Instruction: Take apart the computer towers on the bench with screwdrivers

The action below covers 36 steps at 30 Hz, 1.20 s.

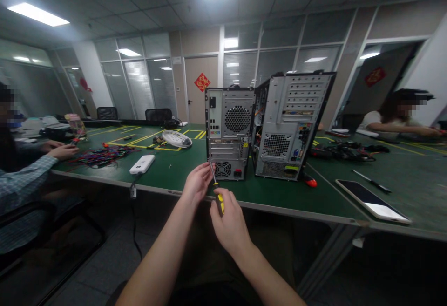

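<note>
My right hand (228,217) is wrapped round the yellow-and-black handle of a screwdriver (219,198), whose shaft points up and away. Its tip meets the lower left edge of the back of a computer tower (228,150), beside the fan grille. My left hand (198,182) is at that same corner, fingers curled together close to the tip. What these fingers pinch, if anything, is hidden. A second, larger computer tower (279,124) stands upright just to the right, its back also facing me.
On the green table (181,171) lie a white power bank (142,164) with a cable, a tangle of coloured wires (101,155), a red-and-black tool (310,181), a phone (372,199), a pen-like rod (370,181) and black cables (345,150). People sit at left and right.
</note>
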{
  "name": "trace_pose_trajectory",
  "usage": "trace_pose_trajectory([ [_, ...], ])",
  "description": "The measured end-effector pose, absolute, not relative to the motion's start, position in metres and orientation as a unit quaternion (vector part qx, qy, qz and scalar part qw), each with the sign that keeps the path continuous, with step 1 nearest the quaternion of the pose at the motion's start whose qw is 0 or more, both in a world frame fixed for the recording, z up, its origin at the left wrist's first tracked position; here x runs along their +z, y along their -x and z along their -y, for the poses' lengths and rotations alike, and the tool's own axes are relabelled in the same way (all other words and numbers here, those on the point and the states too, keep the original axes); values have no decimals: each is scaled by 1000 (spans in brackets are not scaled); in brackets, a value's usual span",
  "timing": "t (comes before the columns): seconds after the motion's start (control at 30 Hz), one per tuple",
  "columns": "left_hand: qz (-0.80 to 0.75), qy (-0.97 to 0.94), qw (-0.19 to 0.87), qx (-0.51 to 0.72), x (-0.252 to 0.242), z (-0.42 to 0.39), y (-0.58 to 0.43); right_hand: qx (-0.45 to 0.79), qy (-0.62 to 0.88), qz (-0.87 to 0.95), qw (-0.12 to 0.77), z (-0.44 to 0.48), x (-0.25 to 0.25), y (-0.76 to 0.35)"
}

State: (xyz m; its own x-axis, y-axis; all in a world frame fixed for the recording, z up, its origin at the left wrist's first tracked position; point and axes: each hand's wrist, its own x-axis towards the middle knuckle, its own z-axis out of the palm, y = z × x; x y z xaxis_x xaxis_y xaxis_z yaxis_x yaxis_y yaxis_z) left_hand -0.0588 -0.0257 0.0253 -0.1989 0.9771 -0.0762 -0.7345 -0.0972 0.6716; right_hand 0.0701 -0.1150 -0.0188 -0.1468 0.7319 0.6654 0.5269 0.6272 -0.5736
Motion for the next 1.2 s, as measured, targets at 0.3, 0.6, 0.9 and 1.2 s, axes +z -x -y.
trace_pose_trajectory([
  [0.3, -315, -220, 583, 715, 27, 29, 53, 34, 447, 771, 452, 116, -20, -69],
  [0.6, -325, -253, 537, 737, 23, 26, 53, 33, 453, 774, 440, 118, -22, -67],
  [0.9, -332, -280, 518, 737, 15, 17, 57, 57, 470, 774, 421, 119, -22, -65],
  [1.2, -329, -301, 507, 737, 16, 19, 57, 74, 467, 773, 424, 120, -20, -65],
])
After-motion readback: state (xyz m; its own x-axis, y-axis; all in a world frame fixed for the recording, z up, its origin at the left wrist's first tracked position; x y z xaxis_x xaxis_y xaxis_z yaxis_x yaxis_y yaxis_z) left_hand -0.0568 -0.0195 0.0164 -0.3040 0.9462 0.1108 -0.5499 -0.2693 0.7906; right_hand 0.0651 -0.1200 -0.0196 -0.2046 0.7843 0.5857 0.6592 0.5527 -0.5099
